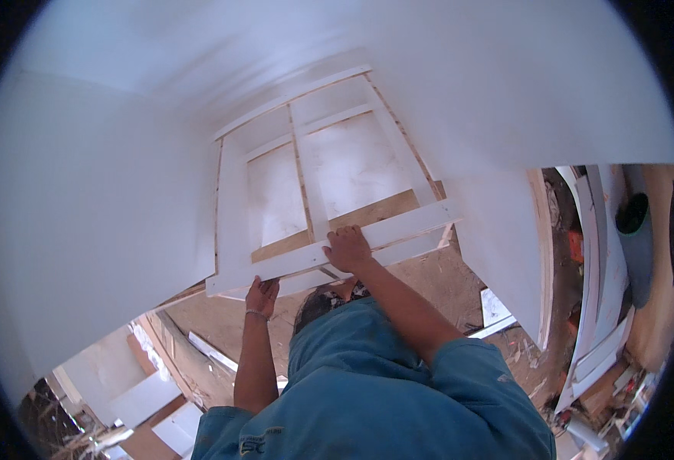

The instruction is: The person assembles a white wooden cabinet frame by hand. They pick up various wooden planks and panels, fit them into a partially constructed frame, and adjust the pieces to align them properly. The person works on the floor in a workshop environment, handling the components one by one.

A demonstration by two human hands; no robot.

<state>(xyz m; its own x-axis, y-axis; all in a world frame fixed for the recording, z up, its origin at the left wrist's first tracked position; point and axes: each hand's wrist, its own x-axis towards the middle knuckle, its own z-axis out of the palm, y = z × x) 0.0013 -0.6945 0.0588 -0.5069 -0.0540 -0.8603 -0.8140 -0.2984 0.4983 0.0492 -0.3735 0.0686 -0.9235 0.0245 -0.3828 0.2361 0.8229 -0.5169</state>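
A white wooden frame [406,227] with a middle divider stands in front of me, its long near rail across my body. My right hand [348,250] is closed over this rail, right of the divider, with the knuckles up. My left hand [262,296] grips the rail's near edge further left, fingertips at the edge and thumb side partly hidden. Bare brown edges show along the frame's uprights. Through its two openings I see a white panel [360,165] and a brown strip along the panel's near side.
Large white panels flank the frame, one on the left [114,215] and one on the right [498,253]. White boards [593,245] lean at the far right beside a grey tube-like object [637,253]. Board offcuts [149,399] lie at lower left; debris covers the brown floor [421,280].
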